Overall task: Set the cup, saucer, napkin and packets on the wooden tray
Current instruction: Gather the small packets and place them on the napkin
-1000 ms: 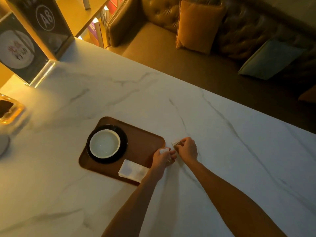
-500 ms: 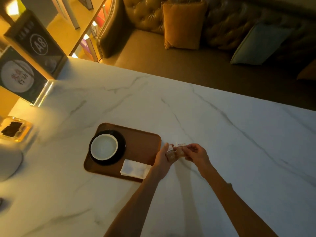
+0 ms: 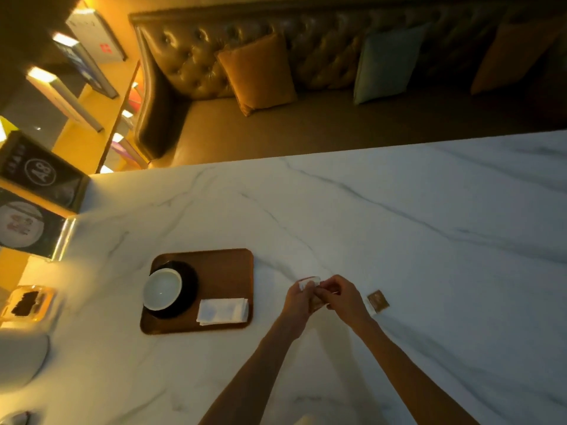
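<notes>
brown packet [image 3: 378,301] now lies apart | sign [image 3: 43,174] reads "A8"

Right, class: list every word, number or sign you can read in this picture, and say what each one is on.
"A8": in a circle on the dark table sign.
Small print above it: too blurred to read.
Round picture on the lower sign: unreadable.
Red mark on a shelved book: unreadable.
Brown packet: no legible print.
</notes>
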The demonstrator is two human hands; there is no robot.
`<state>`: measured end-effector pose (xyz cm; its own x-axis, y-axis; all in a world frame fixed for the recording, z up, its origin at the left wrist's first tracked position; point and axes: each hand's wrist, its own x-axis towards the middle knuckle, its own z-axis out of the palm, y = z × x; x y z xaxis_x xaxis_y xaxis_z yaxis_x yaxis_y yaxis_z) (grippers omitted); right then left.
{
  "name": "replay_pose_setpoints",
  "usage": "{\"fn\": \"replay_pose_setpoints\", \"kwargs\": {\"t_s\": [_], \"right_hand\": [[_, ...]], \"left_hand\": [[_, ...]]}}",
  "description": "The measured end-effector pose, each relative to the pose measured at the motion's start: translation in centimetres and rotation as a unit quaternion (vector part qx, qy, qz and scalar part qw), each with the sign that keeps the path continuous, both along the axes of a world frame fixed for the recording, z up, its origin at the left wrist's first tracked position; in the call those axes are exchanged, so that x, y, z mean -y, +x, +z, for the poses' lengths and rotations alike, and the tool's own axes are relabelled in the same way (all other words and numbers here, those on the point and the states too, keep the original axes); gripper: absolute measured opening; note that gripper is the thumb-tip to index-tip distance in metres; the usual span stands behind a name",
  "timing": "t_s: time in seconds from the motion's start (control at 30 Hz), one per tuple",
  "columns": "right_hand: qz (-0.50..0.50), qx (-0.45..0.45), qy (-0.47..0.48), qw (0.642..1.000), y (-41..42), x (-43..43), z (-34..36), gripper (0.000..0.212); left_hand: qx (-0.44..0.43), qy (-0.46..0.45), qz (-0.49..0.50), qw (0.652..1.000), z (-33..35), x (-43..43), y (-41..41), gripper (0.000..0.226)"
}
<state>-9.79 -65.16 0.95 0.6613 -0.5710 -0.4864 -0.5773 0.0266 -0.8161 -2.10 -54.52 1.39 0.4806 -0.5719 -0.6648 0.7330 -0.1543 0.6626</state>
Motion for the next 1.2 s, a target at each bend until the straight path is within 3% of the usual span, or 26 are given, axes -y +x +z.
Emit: {"fn": "replay_pose_setpoints", "kwargs": {"t_s": [0.07, 0.2, 0.3, 0.4, 0.5, 0.63, 0.73, 0.87, 1.03, 1.13, 1.2], "right_hand": [[0.003, -0.023, -0.005, 1.000, -2.2, 1.9, -0.4, 0.010], [-0.074, -0.140, -0.126, 0.979, -6.9, 6.6, -1.7, 0.014], [-0.091, -0.177, -0.158, 0.967, -9.1, 9.1, -3.0, 0.017], [0.029, -0.179, -0.200, 0.963, -9.3, 10.1, -4.1, 0.027], [0.157, -0.203, -0.251, 0.933, -8.7, 9.6, -5.3, 0.025], [0.158, -0.239, -0.294, 0.912, -8.0, 8.6, -5.8, 0.017], [0.146, -0.274, -0.264, 0.913, -8.0, 8.6, -5.7, 0.018], [0.071, -0.267, -0.124, 0.953, -9.0, 7.7, -4.8, 0.025], [-0.112, -0.080, 0.070, 0.988, -8.9, 4.0, -0.8, 0.025], [-0.121, 0.012, 0.106, 0.987, -8.1, 0.8, 2.8, 0.023], [-0.097, 0.044, 0.111, 0.988, -7.7, -1.4, 4.7, 0.022]], "left_hand": [[-0.005, 0.019, -0.023, 1.000, -0.5, 0.8, -1.2, 0.022], [-0.027, 0.049, -0.026, 0.998, -1.2, 2.0, -2.3, 0.015], [-0.040, 0.066, -0.027, 0.997, -1.7, 2.4, -2.5, 0.013], [-0.071, 0.055, -0.021, 0.996, -2.0, 2.4, -2.2, 0.010], [-0.077, 0.048, -0.016, 0.996, -2.4, 1.9, -1.7, 0.009], [-0.072, 0.055, -0.005, 0.996, -3.1, 1.1, -1.2, 0.009], [-0.095, 0.050, 0.014, 0.994, -3.2, 0.7, -1.1, 0.013], [-0.110, 0.025, 0.027, 0.993, -2.5, 0.2, -1.5, 0.012], [-0.105, 0.004, 0.038, 0.994, -0.3, -1.0, -2.4, 0.011], [-0.085, -0.014, 0.034, 0.996, 1.3, -1.9, -3.5, 0.018], [-0.078, -0.043, 0.015, 0.996, 2.6, -2.6, -4.3, 0.037]]}}
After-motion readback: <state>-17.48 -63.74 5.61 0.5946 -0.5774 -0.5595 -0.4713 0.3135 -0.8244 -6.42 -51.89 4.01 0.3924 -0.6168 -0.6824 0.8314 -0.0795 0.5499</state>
